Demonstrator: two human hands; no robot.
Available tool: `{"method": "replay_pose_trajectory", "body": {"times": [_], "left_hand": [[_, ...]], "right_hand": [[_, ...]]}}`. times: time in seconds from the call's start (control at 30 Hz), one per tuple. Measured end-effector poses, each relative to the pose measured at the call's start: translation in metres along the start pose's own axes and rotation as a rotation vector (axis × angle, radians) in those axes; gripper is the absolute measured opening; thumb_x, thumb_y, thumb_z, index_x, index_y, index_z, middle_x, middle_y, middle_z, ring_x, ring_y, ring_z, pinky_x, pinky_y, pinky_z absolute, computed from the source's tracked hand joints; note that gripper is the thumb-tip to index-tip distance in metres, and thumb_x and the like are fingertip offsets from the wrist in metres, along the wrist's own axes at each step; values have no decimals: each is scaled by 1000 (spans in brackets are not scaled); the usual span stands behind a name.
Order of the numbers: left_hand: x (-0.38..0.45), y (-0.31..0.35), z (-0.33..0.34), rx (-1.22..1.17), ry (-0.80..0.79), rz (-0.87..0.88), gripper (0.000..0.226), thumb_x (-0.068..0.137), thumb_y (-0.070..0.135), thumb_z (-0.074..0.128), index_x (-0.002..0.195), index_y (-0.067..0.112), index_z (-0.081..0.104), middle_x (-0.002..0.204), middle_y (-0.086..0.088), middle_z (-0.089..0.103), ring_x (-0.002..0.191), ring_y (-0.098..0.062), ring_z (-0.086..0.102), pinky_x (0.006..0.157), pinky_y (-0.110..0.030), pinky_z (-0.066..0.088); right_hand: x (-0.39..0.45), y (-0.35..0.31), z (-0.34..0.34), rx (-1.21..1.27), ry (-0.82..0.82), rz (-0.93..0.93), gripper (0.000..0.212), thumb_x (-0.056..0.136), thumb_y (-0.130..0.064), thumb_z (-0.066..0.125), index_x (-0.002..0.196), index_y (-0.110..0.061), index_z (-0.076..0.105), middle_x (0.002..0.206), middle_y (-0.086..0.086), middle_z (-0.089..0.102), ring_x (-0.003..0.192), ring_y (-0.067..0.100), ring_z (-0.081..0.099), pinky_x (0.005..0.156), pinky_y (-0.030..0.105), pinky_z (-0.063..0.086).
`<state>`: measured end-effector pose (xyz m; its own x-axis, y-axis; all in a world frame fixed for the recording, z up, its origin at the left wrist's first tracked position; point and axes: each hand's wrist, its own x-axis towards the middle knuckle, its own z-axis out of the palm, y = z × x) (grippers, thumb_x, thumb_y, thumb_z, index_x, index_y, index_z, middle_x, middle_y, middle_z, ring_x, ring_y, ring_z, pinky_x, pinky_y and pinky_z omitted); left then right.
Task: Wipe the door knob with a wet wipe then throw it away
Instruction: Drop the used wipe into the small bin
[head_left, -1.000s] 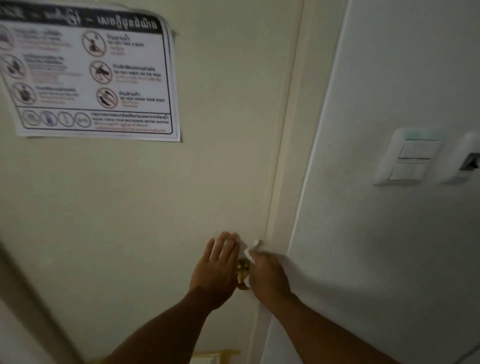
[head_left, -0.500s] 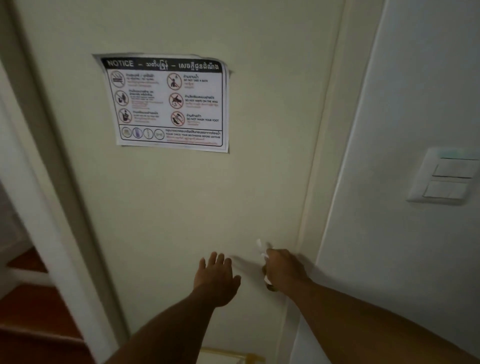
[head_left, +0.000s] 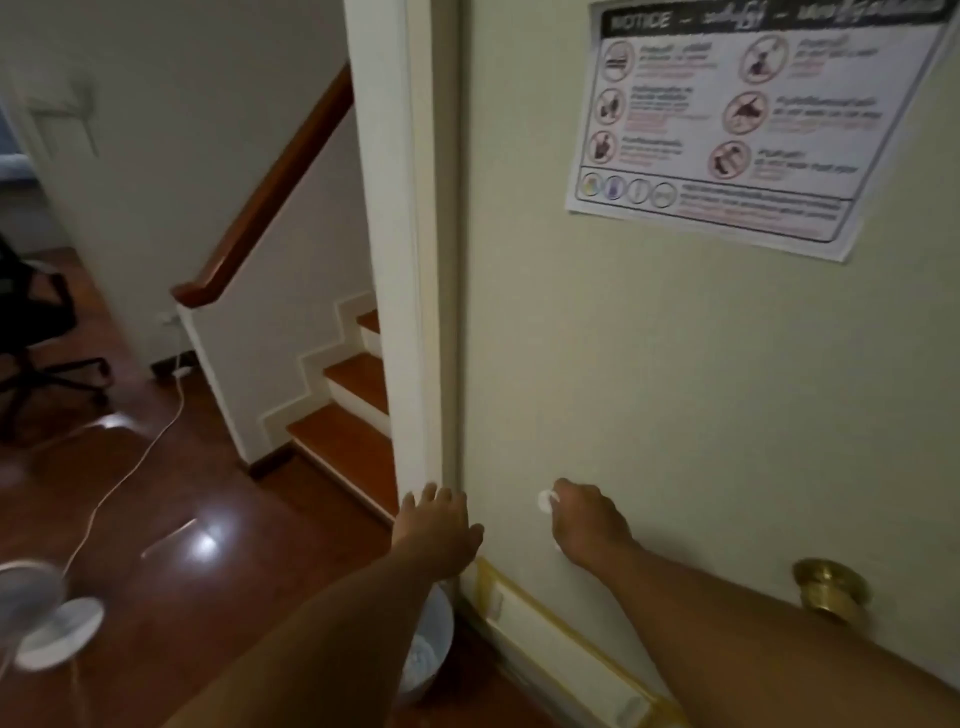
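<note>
The right hand (head_left: 589, 525) is curled into a fist around the wipe (head_left: 546, 501), a white bit of which pokes out past the knuckles, held in front of the door (head_left: 649, 364). The brass knob (head_left: 829, 590) sits well to the right, apart from both hands. The left hand (head_left: 436, 532) hangs empty, fingers loosely spread. Below its forearm a pale bin (head_left: 434, 644) stands on the floor with something white inside.

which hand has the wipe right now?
The right hand: it is closed on the white wet wipe, which pokes out at its fingertips. The left hand is open and empty, near the door frame.
</note>
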<state>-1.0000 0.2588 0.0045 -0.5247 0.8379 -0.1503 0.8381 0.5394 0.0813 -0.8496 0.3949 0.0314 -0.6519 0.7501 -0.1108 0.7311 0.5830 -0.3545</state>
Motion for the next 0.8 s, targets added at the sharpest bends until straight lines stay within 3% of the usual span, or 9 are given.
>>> {"method": "replay_pose_trajectory", "body": {"times": [0.1, 0.2, 0.27, 0.4, 0.53, 0.67, 0.8], "left_hand": [[-7, -73, 9, -54, -4, -88, 59, 98, 54, 35, 140, 15, 44, 146, -8, 48, 139, -28, 36, 114, -51, 30], [-16, -135, 18, -100, -26, -185, 52, 96, 52, 39, 134, 17, 49, 142, -6, 52, 137, -29, 39, 113, -51, 30], [-21, -168, 26, -132, -46, -255, 50, 96, 50, 42, 131, 17, 51, 140, -7, 53, 136, -29, 39, 113, -50, 31], [-33, -211, 50, -196, -125, -368, 57, 98, 50, 41, 141, 13, 45, 150, -9, 45, 145, -31, 29, 118, -50, 25], [-44, -236, 75, -222, -192, -439, 62, 100, 47, 41, 149, 10, 37, 158, -10, 36, 149, -31, 22, 120, -49, 20], [-53, -258, 104, -278, -235, -533, 54, 100, 44, 41, 144, 13, 43, 154, -11, 41, 145, -31, 30, 119, -50, 25], [-60, -271, 127, -287, -295, -611, 60, 101, 46, 43, 149, 13, 36, 157, -11, 37, 148, -31, 26, 121, -51, 22]], "right_hand": [[22, -57, 37, 47, -83, -13, 27, 104, -27, 40, 116, -9, 57, 119, 18, 64, 107, 36, 64, 80, 33, 47], [39, -111, 73, 141, -162, 31, 48, 104, -41, 33, 126, -5, 55, 129, 21, 61, 113, 36, 61, 93, 36, 50], [48, -143, 95, 167, -199, 66, 59, 105, -47, 27, 135, -3, 53, 135, 21, 57, 118, 35, 58, 88, 31, 43], [64, -181, 135, 133, -343, 9, 39, 107, -20, 31, 123, 2, 58, 126, 23, 61, 112, 37, 59, 93, 40, 49], [88, -193, 189, 10, -390, -60, 21, 98, -22, 57, 110, -7, 66, 110, 14, 68, 87, 26, 63, 76, 35, 55], [107, -201, 228, -55, -414, -124, 10, 96, -8, 58, 105, -10, 62, 107, 12, 64, 97, 30, 63, 84, 34, 53], [130, -202, 268, -90, -473, -143, 22, 97, -12, 58, 118, -9, 63, 117, 17, 67, 104, 35, 66, 88, 40, 58]]}}
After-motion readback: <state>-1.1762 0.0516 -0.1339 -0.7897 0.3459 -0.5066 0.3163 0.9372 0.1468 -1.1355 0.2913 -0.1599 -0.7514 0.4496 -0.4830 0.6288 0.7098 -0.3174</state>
